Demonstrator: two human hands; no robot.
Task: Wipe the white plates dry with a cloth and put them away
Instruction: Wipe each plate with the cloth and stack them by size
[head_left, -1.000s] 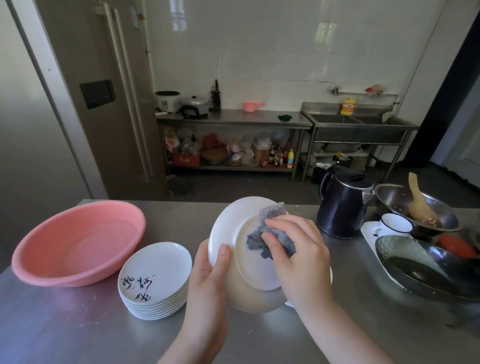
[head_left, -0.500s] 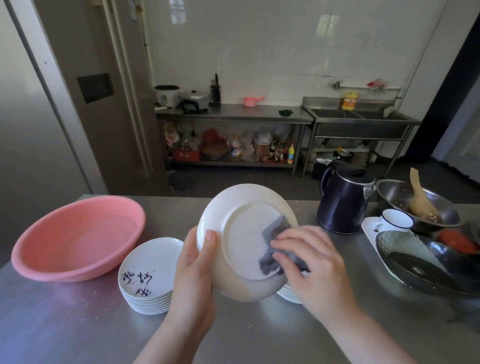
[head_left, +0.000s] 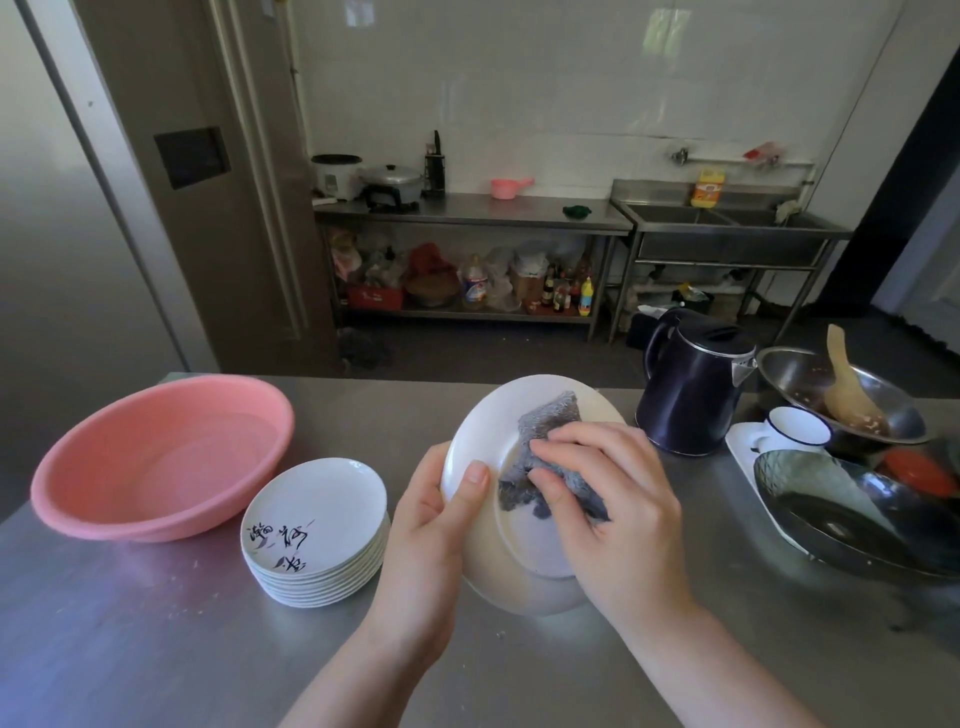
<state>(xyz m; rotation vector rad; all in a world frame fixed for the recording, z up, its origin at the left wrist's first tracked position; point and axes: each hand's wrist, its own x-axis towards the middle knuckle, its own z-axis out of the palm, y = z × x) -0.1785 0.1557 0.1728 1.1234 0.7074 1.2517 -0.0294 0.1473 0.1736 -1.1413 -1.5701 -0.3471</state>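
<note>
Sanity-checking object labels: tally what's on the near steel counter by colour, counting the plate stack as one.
Pink: 1, basin
White: 4, plate stack, held plate, mug, tray
Grey: 1, cloth
Dark: 2, kettle, glass dish
Steel: 1, bowl
Total: 9

The plate (head_left: 488, 421) was white, the cloth (head_left: 540, 441) grey. The stacked plates (head_left: 317, 530) were white with black brushwork. The basin (head_left: 156, 457) was pink, the kettle (head_left: 691, 389) dark navy.
</note>
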